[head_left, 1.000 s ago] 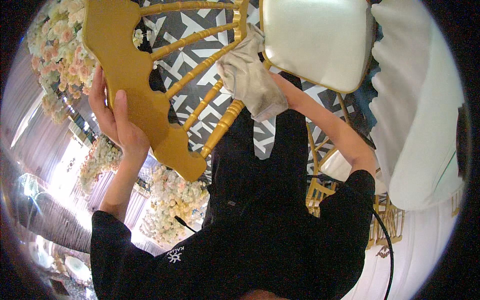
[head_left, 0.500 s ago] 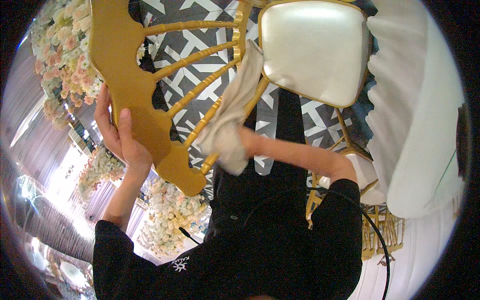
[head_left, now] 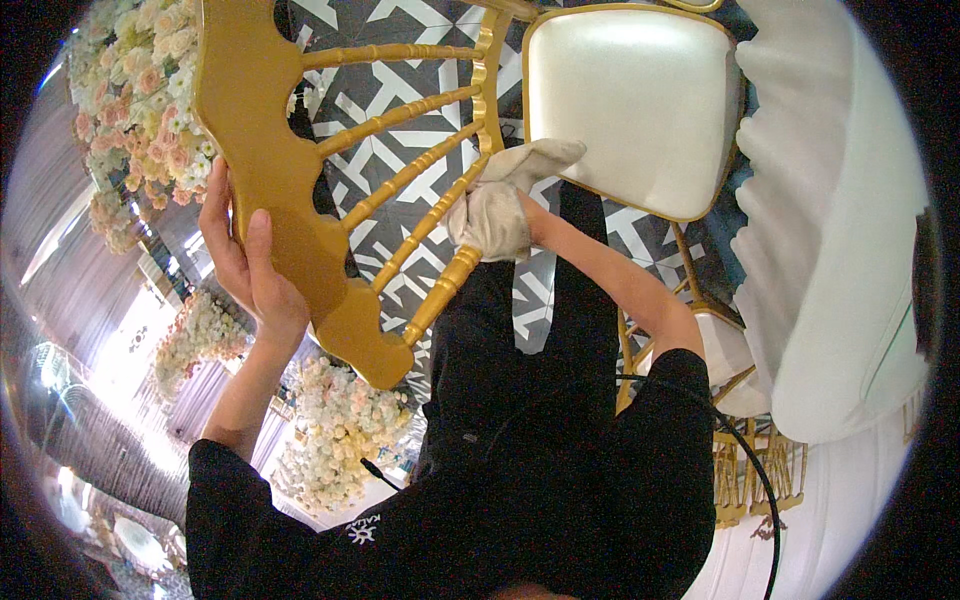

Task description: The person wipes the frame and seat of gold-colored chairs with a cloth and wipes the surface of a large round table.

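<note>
A gold chair (head_left: pixel 285 190) with turned spindles and a scalloped top rail stands tilted in front of me. My left hand (head_left: pixel 262 285) grips the outer edge of that rail, thumb on the face and fingers along the edge. A beige cloth (head_left: pixel 492 222) is wrapped round the chair's nearest back post. My right hand (head_left: pixel 537 220) is closed on the cloth and mostly hidden by it. One loose end of the cloth reaches toward the white seat cushion (head_left: pixel 630 110), to the right of the back.
A long table with a pleated white cloth (head_left: pixel 840 260) runs down the right side. Another gold chair (head_left: pixel 715 340) stands under its edge. Flower arrangements (head_left: pixel 335 430) stand at left. Patterned black-and-white tiles (head_left: pixel 385 130) cover the floor. A black cable (head_left: pixel 765 480) hangs by my right arm.
My right hand has moved up and right with the cloth, which now wraps the nearest post. The cloth's loose end has swung right. My left hand keeps its hold on the rail.
</note>
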Tool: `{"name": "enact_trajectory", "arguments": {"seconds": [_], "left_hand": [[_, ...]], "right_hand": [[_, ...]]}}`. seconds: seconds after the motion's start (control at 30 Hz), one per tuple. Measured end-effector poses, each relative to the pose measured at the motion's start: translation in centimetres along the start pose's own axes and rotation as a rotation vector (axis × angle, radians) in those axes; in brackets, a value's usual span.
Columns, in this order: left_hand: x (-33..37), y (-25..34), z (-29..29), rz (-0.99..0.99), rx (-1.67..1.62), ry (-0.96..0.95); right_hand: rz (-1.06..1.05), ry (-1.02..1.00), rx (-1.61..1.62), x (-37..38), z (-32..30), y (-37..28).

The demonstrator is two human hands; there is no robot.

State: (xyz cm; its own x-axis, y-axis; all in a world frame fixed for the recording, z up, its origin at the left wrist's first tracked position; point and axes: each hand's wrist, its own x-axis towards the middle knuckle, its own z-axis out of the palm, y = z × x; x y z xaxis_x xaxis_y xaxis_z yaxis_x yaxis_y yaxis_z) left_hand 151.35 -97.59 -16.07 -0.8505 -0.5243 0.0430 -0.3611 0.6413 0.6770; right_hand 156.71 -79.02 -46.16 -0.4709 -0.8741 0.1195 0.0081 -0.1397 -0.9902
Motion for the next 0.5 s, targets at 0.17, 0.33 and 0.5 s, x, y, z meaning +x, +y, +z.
{"name": "enact_trajectory", "arguments": {"seconds": [0.17,0.33,0.5], "left_hand": [[-0.1,-0.2,-0.7,-0.004,0.070,0.000],[0.1,0.1,-0.3,-0.008,0.067,-0.010],[0.1,-0.1,-0.5,-0.010,0.045,-0.021]], "right_hand": [[-0.237,-0.049,0.093,0.4,5.6,-6.5],[0.049,-0.240,0.592,2.6,4.4,-13.9],[0.009,-0.223,-0.150,3.4,-6.9,-17.5]]}}
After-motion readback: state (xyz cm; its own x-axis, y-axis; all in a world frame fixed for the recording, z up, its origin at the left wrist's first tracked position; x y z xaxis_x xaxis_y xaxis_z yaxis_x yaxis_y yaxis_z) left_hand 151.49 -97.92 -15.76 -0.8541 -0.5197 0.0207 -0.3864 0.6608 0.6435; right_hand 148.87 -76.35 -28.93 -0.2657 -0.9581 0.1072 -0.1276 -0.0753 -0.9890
